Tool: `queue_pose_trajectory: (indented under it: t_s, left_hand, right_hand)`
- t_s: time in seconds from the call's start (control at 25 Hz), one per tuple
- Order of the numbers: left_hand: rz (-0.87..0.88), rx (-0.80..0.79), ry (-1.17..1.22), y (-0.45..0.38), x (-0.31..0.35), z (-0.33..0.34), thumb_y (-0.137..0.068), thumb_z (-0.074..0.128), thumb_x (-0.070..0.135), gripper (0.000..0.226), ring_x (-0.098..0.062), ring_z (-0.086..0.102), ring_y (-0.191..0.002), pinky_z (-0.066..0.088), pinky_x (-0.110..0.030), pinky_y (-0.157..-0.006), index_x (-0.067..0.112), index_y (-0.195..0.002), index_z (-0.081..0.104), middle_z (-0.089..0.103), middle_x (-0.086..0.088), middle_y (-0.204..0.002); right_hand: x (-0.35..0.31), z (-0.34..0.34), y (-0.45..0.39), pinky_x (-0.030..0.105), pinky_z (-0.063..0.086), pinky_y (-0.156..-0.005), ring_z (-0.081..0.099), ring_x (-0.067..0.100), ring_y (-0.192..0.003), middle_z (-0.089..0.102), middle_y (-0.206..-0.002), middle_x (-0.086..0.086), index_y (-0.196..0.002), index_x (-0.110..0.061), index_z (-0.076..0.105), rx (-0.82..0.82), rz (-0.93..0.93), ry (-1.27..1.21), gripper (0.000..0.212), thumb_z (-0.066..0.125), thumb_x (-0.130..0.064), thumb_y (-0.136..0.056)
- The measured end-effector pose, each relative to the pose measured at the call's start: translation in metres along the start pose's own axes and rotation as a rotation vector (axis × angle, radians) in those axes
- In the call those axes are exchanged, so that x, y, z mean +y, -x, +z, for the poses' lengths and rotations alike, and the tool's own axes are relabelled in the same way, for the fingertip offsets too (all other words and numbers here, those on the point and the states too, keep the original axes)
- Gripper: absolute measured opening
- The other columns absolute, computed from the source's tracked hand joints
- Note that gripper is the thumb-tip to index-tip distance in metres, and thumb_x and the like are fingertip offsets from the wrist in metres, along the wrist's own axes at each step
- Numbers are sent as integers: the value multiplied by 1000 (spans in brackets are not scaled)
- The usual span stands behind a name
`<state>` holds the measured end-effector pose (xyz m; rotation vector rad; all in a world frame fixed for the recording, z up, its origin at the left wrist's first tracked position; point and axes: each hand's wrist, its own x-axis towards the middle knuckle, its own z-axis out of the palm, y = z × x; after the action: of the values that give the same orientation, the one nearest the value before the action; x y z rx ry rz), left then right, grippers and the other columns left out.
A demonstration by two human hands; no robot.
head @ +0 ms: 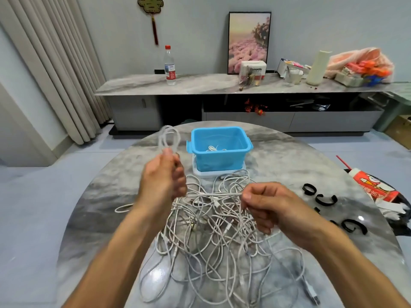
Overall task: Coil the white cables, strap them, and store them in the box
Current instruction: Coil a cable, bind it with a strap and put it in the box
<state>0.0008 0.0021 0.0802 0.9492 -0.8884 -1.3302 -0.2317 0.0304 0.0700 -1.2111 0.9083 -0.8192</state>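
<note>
1. While the left hand [163,174] is raised above the round marble table [93,196], its fingers are curled round a small coil of white cable [169,138] whose loops stand up above the fist.
2. From that fist a stretch of the same cable [218,194] runs level to the right hand [264,205], which pinches it between thumb and forefinger, the other fingers curled under.
3. Below both hands a tangled heap of white cables [211,241] lies spread over the table, one USB plug [312,293] resting at its near right edge.
4. Beyond the heap stands the blue box [219,161], open, on a white lid [200,173]; a white cable [213,148] lies inside it.
5. To the right of the heap several black straps [325,200] lie curled on the table, well apart from the box.
6. Farther right a red and white package [373,185] lies at the table's edge.
</note>
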Motion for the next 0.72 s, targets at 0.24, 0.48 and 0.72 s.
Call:
queue_pose_trajectory:
  t_s: [0.24, 0.48, 0.72]
  left_hand:
    - [219, -318, -957, 15, -38, 36, -104, 39, 30, 35, -6, 51, -56, 41, -29, -60, 16, -75, 53, 61, 5, -63]
    - [-169, -548, -646, 21, -42, 43, -106, 38, 32, 41, -9, 36, -45, 30, -24, -46, 15, -78, 63, 51, 1, -60]
    - [-188, -534, -593, 22, -40, 42, -105, 38, 32, 40, -18, 36, -54, 32, -27, -51, 14, -75, 58, 47, 1, -60]
  right_hand:
    - [-10, -4, 6, 17, 17, -36, 19, 4, -36, 30, -48, -4, -85, 1, 66, 261, -63, -321, 22, 59, -20, -82]
    - [-8, 7, 1, 14, 15, -32, 21, 3, -34, 39, -48, -1, -80, 0, 64, 389, -41, -346, 22, 62, -22, -78]
    - [-9, 6, 4, 20, 41, -40, 47, 10, -48, 63, -70, 10, -91, 4, 71, 290, 10, -556, 26, 57, -14, -78]
